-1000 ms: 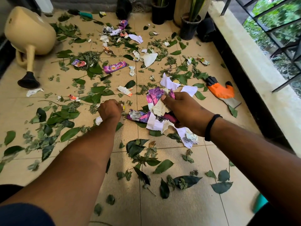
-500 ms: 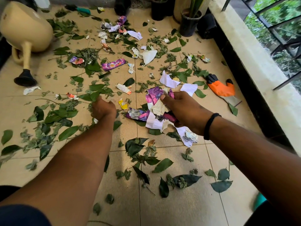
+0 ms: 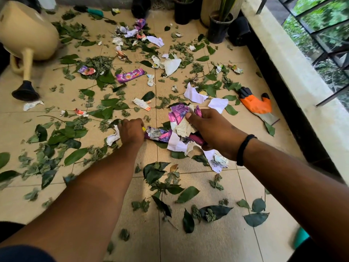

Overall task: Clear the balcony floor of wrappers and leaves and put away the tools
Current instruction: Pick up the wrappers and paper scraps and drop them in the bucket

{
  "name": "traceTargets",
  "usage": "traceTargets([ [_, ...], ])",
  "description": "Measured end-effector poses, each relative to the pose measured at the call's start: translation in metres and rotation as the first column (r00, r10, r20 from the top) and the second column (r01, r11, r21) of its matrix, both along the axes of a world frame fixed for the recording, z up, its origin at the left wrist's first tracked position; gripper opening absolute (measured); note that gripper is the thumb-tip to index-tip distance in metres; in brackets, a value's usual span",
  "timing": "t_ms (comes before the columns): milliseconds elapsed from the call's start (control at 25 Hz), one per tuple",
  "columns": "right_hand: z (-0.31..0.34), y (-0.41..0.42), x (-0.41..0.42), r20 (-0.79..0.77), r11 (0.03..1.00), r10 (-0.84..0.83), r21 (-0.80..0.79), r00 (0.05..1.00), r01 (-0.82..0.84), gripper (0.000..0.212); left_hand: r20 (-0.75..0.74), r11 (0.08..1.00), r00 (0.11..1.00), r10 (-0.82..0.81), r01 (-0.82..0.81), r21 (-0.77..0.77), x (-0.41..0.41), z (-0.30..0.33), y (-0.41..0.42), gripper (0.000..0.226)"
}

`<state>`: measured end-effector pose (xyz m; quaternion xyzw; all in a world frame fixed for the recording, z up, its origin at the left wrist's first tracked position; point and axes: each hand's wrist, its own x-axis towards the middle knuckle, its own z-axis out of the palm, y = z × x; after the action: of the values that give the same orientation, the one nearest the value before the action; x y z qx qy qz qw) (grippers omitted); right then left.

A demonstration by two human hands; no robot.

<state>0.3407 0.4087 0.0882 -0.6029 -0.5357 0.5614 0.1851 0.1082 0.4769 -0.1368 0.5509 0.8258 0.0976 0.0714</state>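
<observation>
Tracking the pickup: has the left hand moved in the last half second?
Yes: the left hand shifted right, now partly covering the yellow scrap.

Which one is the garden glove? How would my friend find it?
Look along the low balcony wall on the right. On the tiles at its foot lies the glove, flat among green leaves. It is the only bright orange thing there, with black fingertips.
</observation>
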Motion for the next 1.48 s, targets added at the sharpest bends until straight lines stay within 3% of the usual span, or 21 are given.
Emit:
traceTargets([
  [120,0.007,-0.002,0.000,-0.016,1.000,-0.005,0.007,1.000,0.005,0.030,0.072,0.981,0.993,0.090,-0.101,0.163,0.003,0.012,0.004,0.025],
  [200,0.008,-0.001,0.000,-0.022,0.999,-0.032,0.014,0.999,0.032,0.031,0.308,0.923,0.939,0.154,-0.248,0.293,0.019,0.038,0.019,0.025],
  [240,0.007,0.002,0.000,-0.031,0.997,-0.073,0.022,0.997,0.074,0.033,0.516,0.880,0.845,0.139,-0.345,0.328,0.031,0.059,0.032,0.026],
  [320,0.001,0.016,0.002,-0.037,0.972,-0.221,0.076,0.975,0.223,0.034,0.865,0.878,0.497,-0.065,-0.384,0.286,0.066,0.113,0.058,0.022],
  [360,-0.004,0.025,0.005,-0.016,0.944,-0.307,0.124,0.951,0.307,0.032,0.936,0.917,0.302,-0.180,-0.294,0.271,0.088,0.141,0.064,0.021],
  [440,-0.010,0.039,0.015,0.026,0.877,-0.454,0.190,0.890,0.442,0.033,0.951,0.951,-0.075,-0.300,-0.102,0.292,0.127,0.185,0.061,0.030],
  [480,-0.012,0.043,0.020,0.047,0.850,-0.505,0.199,0.862,0.487,0.034,0.934,0.958,-0.216,-0.284,-0.033,0.283,0.140,0.196,0.056,0.036],
  [520,-0.014,0.044,0.025,0.061,0.827,-0.545,0.201,0.836,0.525,0.034,0.922,0.964,-0.302,-0.243,0.034,0.265,0.151,0.201,0.052,0.038],
  [560,-0.016,0.045,0.030,0.047,0.805,-0.579,0.188,0.814,0.562,0.034,0.928,0.965,-0.309,-0.207,0.090,0.245,0.157,0.200,0.050,0.031],
  [600,-0.017,0.045,0.033,0.005,0.785,-0.607,0.155,0.795,0.599,0.032,0.950,0.963,-0.246,-0.193,0.140,0.232,0.162,0.198,0.047,0.020],
  [680,-0.014,0.043,0.035,-0.098,0.761,-0.638,0.071,0.763,0.645,0.028,0.975,0.956,-0.060,-0.215,0.192,0.223,0.161,0.192,0.046,0.022],
  [760,-0.008,0.043,0.035,-0.166,0.742,-0.658,0.026,0.734,0.670,0.027,0.955,0.935,0.039,-0.293,0.222,0.277,0.155,0.194,0.047,0.021],
  [880,0.001,0.046,0.035,-0.239,0.705,-0.702,-0.100,0.671,0.702,0.024,0.833,0.767,0.110,-0.542,0.469,0.437,0.148,0.205,0.044,0.016],
  [1000,0.004,0.046,0.035,-0.286,0.716,-0.698,-0.239,0.657,0.656,0.026,0.723,0.639,0.164,-0.671,0.622,0.451,0.139,0.210,0.047,0.024],
  [1160,0.009,0.038,0.030,-0.451,0.810,-0.577,-0.423,0.681,0.406,0.024,0.810,0.617,0.115,-0.575,0.711,0.338,0.107,0.215,0.052,0.021],
  [1280,0.018,0.030,0.022,-0.557,0.864,-0.456,-0.463,0.694,0.196,0.027,0.853,0.554,0.045,-0.520,0.777,0.297,0.075,0.225,0.054,0.018],
  [1480,0.023,0.025,0.002,-0.578,0.873,-0.403,-0.475,0.709,0.109,0.029,0.890,0.553,-0.044,-0.454,0.769,0.320,0.045,0.230,0.055,0.026],
])
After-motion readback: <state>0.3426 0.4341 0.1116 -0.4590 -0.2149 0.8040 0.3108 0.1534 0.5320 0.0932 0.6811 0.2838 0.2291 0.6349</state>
